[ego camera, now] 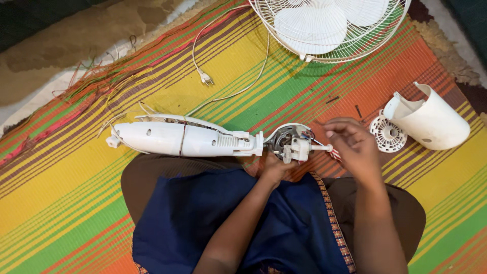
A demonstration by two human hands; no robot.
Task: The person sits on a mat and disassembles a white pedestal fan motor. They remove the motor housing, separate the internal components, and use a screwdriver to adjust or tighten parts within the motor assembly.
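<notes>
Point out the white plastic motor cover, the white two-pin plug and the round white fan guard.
White plastic motor cover (431,122): head view, curved side.
White two-pin plug (205,77): head view, body.
Round white fan guard (284,28): head view, wire grille.

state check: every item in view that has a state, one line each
fan body: lying on its side, motor exposed
fan cage: flat on mat, blades inside
motor cover: off, lying on mat
plug: unplugged
left hand: steadying the motor
right hand: pinching the shaft tip
</notes>
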